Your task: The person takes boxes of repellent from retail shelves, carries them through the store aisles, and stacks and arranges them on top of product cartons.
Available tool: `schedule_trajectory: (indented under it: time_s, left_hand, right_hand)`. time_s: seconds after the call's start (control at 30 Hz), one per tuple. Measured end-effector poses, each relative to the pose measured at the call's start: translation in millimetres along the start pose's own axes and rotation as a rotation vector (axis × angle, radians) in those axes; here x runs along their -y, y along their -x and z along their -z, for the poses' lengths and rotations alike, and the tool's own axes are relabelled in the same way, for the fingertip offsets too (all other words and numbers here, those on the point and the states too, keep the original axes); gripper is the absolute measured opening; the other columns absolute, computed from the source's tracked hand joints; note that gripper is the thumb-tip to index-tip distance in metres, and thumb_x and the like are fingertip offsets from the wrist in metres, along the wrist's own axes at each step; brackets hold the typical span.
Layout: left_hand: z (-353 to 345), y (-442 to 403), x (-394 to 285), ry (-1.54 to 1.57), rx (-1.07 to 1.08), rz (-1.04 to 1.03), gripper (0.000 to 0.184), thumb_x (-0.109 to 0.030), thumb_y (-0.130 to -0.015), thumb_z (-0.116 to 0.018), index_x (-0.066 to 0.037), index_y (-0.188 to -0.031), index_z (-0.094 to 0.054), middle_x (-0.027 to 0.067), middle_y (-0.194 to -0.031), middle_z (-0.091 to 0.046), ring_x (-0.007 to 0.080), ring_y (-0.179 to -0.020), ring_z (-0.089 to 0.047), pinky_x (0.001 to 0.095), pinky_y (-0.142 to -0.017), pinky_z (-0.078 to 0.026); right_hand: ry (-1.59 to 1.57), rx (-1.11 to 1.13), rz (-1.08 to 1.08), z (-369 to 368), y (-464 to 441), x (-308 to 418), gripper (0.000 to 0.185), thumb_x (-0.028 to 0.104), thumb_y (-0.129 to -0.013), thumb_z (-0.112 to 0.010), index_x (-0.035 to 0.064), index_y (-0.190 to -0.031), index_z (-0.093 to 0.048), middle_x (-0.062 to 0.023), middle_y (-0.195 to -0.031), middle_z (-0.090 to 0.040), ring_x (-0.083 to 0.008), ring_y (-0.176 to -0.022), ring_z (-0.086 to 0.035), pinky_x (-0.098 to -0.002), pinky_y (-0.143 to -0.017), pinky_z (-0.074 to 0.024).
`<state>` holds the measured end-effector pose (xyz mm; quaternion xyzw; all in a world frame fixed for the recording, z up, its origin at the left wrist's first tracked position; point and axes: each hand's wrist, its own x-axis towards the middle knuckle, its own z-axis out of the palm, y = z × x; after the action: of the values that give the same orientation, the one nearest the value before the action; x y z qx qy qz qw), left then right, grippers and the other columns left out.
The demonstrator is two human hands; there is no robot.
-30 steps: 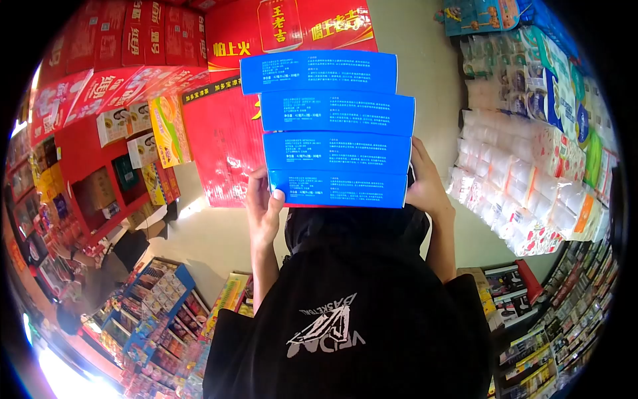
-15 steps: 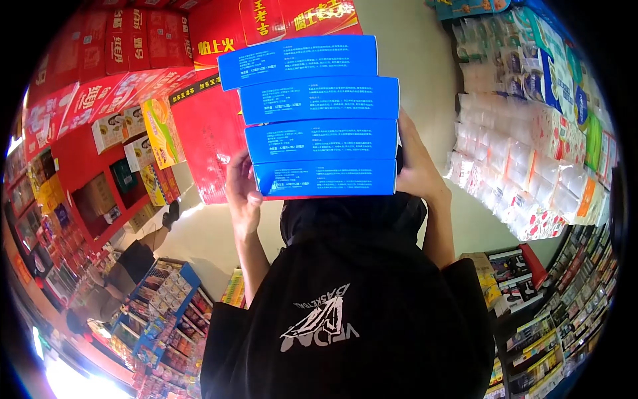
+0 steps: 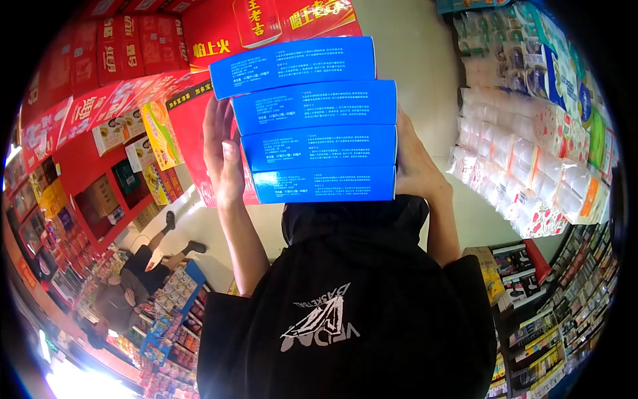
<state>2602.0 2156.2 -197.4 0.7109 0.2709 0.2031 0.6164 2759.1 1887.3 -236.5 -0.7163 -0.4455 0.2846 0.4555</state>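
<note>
A stack of several flat blue boxes with small white print rises in front of my chest. Its top box [image 3: 296, 65] is tilted and juts out to the left, over the second box [image 3: 316, 103]. Below them lie a third box [image 3: 319, 145] and the bottom box [image 3: 325, 183]. My left hand [image 3: 222, 156] is upright at the stack's left end, fingers stretched up under the overhanging top box, thumb apart. My right hand [image 3: 420, 166] presses against the right ends of the lower boxes, its fingertips hidden behind them.
Red drink cartons [image 3: 266, 30] stand behind the stack and at the upper left. Clear-wrapped packs [image 3: 512, 153] are piled at the right. A person [image 3: 129, 286] is at the lower left near a blue display stand [image 3: 193, 272]. Shelves of goods [image 3: 565, 306] line the lower right.
My left hand has moved up and left along the stack, its fingers straightening. The boxes have shifted slightly left, with the top one tilting more. The person at the left has come further into view.
</note>
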Motion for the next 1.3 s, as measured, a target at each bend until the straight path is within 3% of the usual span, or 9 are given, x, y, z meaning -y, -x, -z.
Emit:
schedule_trajectory:
  time_s: [0.3, 0.4, 0.83, 1.03, 1.07, 1.17, 1.2, 1.3]
  left_hand:
    - [-2.8, -0.7, -5.2, 0.037, 0.033, 0.101, 0.081, -0.037, -0.092, -0.062, 0.008, -0.146, -0.023, 0.0220, -0.147, -0.034, 0.0296, -0.137, -0.033, 0.0404, -0.112, -0.026]
    - [-5.6, 3.2, -6.3, 0.045, -0.011, 0.146, 0.073, -0.030, -0.094, -0.059, 0.008, -0.146, -0.023, 0.0214, -0.146, -0.036, 0.0281, -0.134, -0.037, 0.0389, -0.110, -0.029]
    - [-5.9, 8.6, -5.5, 0.034, -0.053, 0.224, 0.060, -0.025, -0.097, -0.053, 0.007, -0.143, -0.031, 0.0176, -0.138, -0.047, 0.0228, -0.125, -0.046, 0.0350, -0.105, -0.034]
    - [-5.5, 6.0, -9.6, 0.025, -0.027, 0.213, 0.058, -0.027, -0.098, -0.052, 0.006, -0.142, -0.034, 0.0158, -0.133, -0.051, 0.0210, -0.120, -0.048, 0.0334, -0.103, -0.036]
    - [-5.8, 5.8, -10.8, 0.020, -0.029, 0.212, 0.058, -0.027, -0.098, -0.052, 0.006, -0.142, -0.035, 0.0155, -0.132, -0.051, 0.0208, -0.120, -0.048, 0.0333, -0.103, -0.036]
    - [-8.8, 8.4, -10.9, 0.018, -0.061, 0.222, 0.058, -0.028, -0.097, -0.053, 0.006, -0.141, -0.035, 0.0146, -0.130, -0.052, 0.0203, -0.119, -0.049, 0.0328, -0.102, -0.036]
    - [-9.9, 8.0, -9.8, 0.019, -0.076, 0.221, 0.059, -0.028, -0.097, -0.053, 0.006, -0.141, -0.035, 0.0144, -0.130, -0.052, 0.0201, -0.118, -0.049, 0.0326, -0.102, -0.036]
    - [-9.7, 7.6, -9.0, 0.036, -0.075, 0.230, 0.059, -0.028, -0.097, -0.054, 0.006, -0.141, -0.036, 0.0143, -0.130, -0.052, 0.0195, -0.117, -0.049, 0.0319, -0.101, -0.037]
  right_hand:
    - [0.015, 0.023, -0.006, 4.9, -5.1, 5.8, 0.121, 0.029, -0.058, -0.083, 0.0044, -0.151, -0.010, -0.0237, -0.155, -0.016, -0.0399, -0.141, -0.023, -0.0447, -0.115, -0.0222]
    - [-0.007, 0.017, 0.003, 4.5, -6.5, 3.7, 0.120, 0.028, -0.057, -0.083, 0.0041, -0.151, -0.011, -0.0236, -0.155, -0.016, -0.0399, -0.141, -0.023, -0.0448, -0.115, -0.0227]
    - [0.054, 0.043, 0.044, 7.2, -8.1, -1.9, 0.125, 0.035, -0.058, -0.083, 0.0026, -0.151, -0.008, -0.0247, -0.155, -0.014, -0.0408, -0.142, -0.021, -0.0449, -0.116, -0.0215]
    - [-0.230, 0.105, 0.090, 32.5, -2.9, 8.1, 0.139, 0.059, -0.056, -0.084, 0.0024, -0.152, 0.000, -0.0239, -0.157, -0.006, -0.0362, -0.145, -0.012, -0.0447, -0.117, -0.0152]
    - [-0.303, 0.053, 0.100, 36.6, -3.1, 3.2, 0.142, 0.069, -0.052, -0.080, 0.0014, -0.152, -0.005, -0.0209, -0.158, -0.008, -0.0329, -0.146, -0.012, -0.0446, -0.117, -0.0139]
    - [-0.317, -0.054, 0.059, 44.4, -16.4, -17.5, 0.147, 0.082, -0.046, -0.071, 0.0048, -0.153, -0.007, -0.0241, -0.156, -0.011, -0.0390, -0.143, -0.018, -0.0520, -0.114, -0.0168]
    - [-0.306, -0.157, 0.032, 39.3, -26.9, -15.0, 0.140, 0.090, -0.052, -0.057, 0.0020, -0.152, -0.013, -0.0228, -0.156, -0.015, -0.0372, -0.143, -0.020, -0.0514, -0.114, -0.0174]
    - [-0.466, -0.262, -0.007, 30.3, -61.6, -6.3, 0.132, 0.093, -0.061, -0.043, 0.0005, -0.151, -0.016, -0.0204, -0.155, -0.019, -0.0352, -0.143, -0.022, -0.0504, -0.115, -0.0163]
